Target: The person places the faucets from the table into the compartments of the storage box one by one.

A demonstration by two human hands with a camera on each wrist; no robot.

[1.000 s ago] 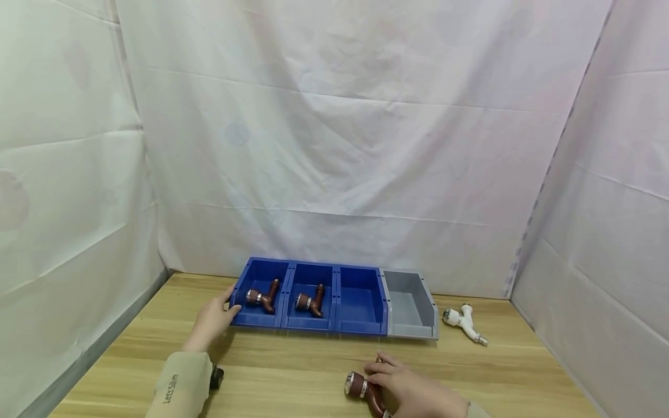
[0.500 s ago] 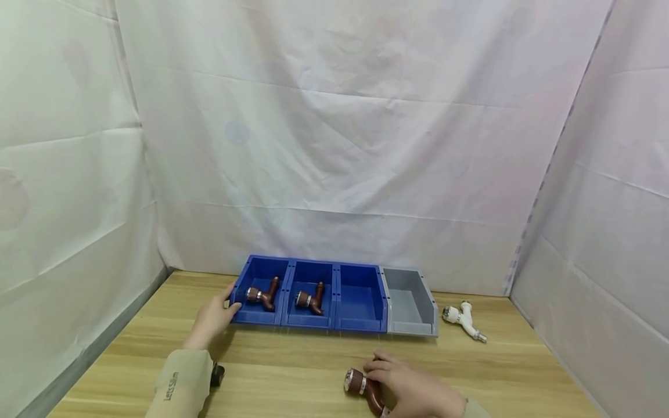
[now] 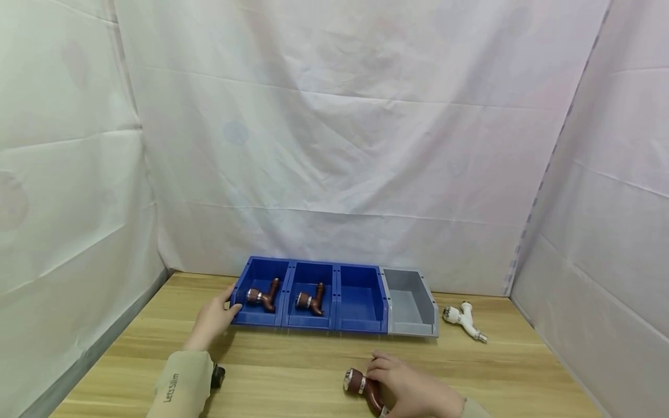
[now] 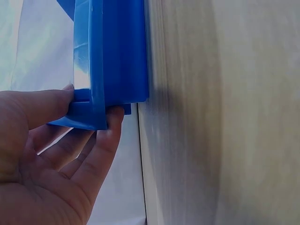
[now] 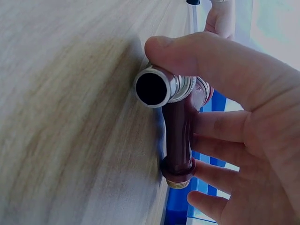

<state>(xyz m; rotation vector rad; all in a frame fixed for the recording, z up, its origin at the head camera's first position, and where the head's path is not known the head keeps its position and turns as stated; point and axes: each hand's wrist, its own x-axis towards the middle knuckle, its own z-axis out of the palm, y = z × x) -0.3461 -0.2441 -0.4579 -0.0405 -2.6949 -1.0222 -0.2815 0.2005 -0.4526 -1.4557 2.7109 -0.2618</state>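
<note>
My left hand (image 3: 213,316) grips the left edge of the leftmost blue bin (image 3: 256,318); in the left wrist view the thumb lies on the rim (image 4: 83,108) and the fingers are underneath. A dark red-brown tap (image 3: 372,396) with a ribbed, silver-capped knob lies at the table's front, and my right hand (image 3: 410,388) holds it. Seen from the right wrist, the thumb presses by the silver spout end of the tap (image 5: 178,136), with the fingers along the other side. Similar brown taps rest in the leftmost bin (image 3: 269,298) and the second blue bin (image 3: 315,302).
A third blue bin (image 3: 362,326) and a grey bin (image 3: 413,330) continue the joined row, nothing inside either. Right of them a white tap (image 3: 465,321) lies on the wooden table (image 3: 282,371). White cloth walls (image 3: 334,145) enclose the back and sides.
Almost nothing differs. The right hand shifts very slightly with the brown tap, and the left hand stays on the bin's edge.
</note>
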